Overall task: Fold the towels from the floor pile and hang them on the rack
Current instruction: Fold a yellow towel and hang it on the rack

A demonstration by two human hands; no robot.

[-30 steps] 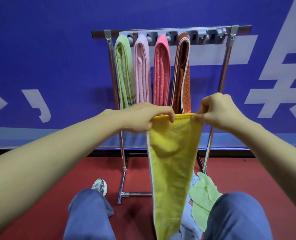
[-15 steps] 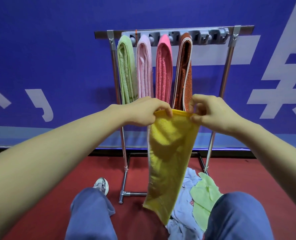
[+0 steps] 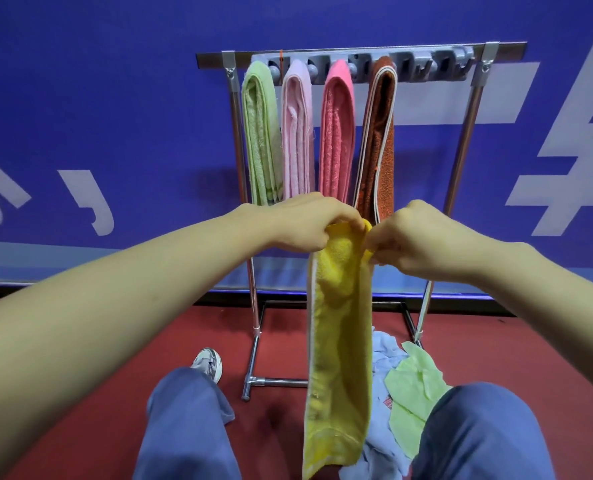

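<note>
A yellow towel (image 3: 340, 341) hangs lengthwise in front of me, folded into a narrow strip. My left hand (image 3: 309, 221) pinches its top edge, and my right hand (image 3: 416, 237) pinches the same edge right beside it, the two hands almost touching. Behind them stands the metal rack (image 3: 461, 161) with a grey hook bar (image 3: 426, 64). Four folded towels hang on it: light green (image 3: 260, 133), pale pink (image 3: 297, 133), bright pink (image 3: 336, 133) and brown (image 3: 378, 140). On the floor lies the pile, a light blue towel (image 3: 380, 393) under a light green one (image 3: 413, 389).
The rack stands against a blue banner wall (image 3: 97, 116) on a red floor (image 3: 513, 348). Free hooks show on the bar's right part. My knees in blue trousers (image 3: 184, 427) and a white shoe (image 3: 208, 363) are at the bottom; the rack's foot (image 3: 274, 382) lies between them.
My hands have come together, folding the yellow towel's top edge in half widthwise. The towel now hangs narrower and its lower end has lifted a little.
</note>
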